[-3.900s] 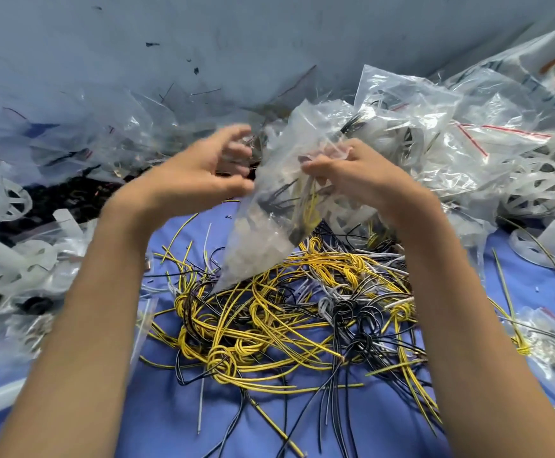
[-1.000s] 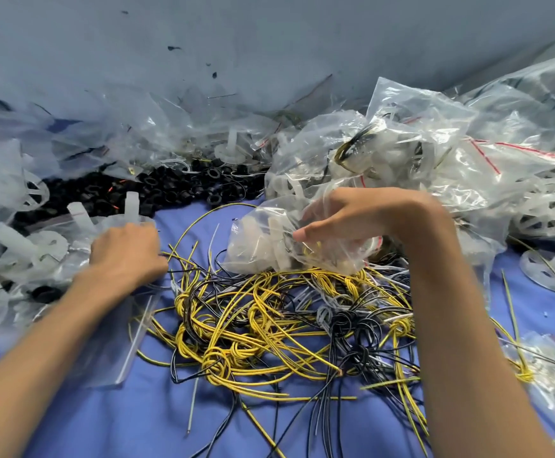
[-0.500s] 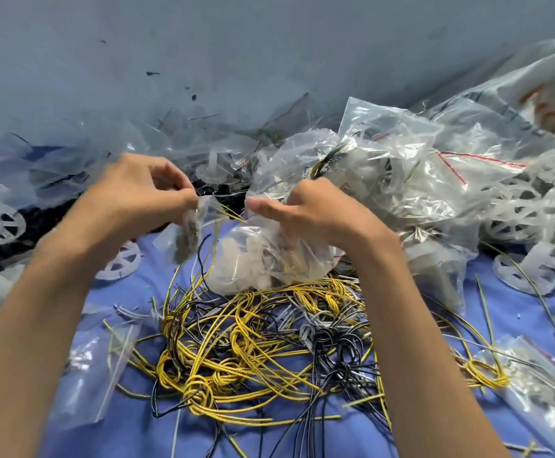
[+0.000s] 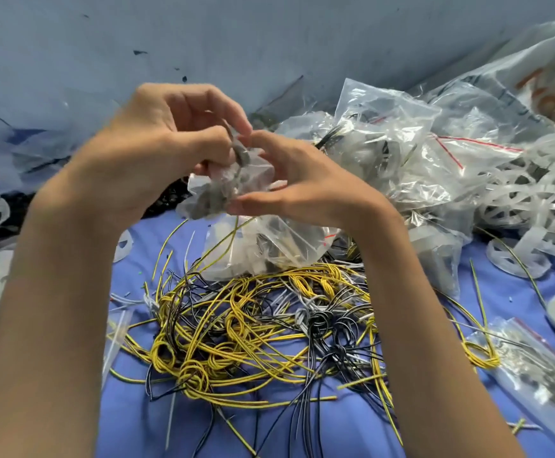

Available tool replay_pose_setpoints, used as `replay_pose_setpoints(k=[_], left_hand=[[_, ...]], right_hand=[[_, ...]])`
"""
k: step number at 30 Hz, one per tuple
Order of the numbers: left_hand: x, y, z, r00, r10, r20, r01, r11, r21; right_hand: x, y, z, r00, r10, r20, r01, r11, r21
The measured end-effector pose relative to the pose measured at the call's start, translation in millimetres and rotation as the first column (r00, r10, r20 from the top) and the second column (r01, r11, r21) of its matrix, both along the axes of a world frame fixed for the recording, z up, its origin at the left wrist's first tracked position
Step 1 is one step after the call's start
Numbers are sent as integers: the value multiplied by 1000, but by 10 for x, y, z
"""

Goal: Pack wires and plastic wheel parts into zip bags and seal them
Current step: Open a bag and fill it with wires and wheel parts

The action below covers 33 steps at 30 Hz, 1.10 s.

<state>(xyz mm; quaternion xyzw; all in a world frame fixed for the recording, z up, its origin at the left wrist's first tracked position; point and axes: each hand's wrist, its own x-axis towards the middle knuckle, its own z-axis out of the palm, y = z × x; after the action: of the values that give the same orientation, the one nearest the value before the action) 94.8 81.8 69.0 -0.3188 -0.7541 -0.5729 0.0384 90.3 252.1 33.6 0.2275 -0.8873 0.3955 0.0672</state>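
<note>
Above the wire pile [image 4: 253, 325], my left hand [image 4: 157, 153] pinches a small bag [image 4: 215, 193]; my right hand [image 4: 302, 190] seemingly cups it (blurred). If the grip loosens, parts spill into that pile.

Two bare forearms rise from the lower corners, wrists bent inward, hands meeting at centre. The left hand [image 4: 157, 150], fingers curled, pinches a crumpled clear plastic bag [image 4: 216, 190]; the right hand [image 4: 306, 190] curves forefinger and thumb around it.
</note>
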Motion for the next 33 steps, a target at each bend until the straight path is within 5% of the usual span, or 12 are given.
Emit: replay_pose_setpoints(k=[9,14,17,25,33], left_hand=[[-102,16,-82,995,-100,14,100,995,25],[-178,11,-196,997,-22,78,37,981,-191],[-164,33,-257,991,-110,73,126,956,-266],[-200,131,-313,995,-79,66,89,982,-166],[-198,164,-308,996,6,91,10,985,-175]], right_hand=[[1,-30,12,999,41,-13,-43,985,-167],[-26,-51,30,995,-60,-78,38,966,-257],[-69,-56,14,985,-133,-114,101,963,-251],[-92,-40,-6,962,-237,-139,203,954,-220],[-73,47,-1,995,-80,-51,71,984,-164]])
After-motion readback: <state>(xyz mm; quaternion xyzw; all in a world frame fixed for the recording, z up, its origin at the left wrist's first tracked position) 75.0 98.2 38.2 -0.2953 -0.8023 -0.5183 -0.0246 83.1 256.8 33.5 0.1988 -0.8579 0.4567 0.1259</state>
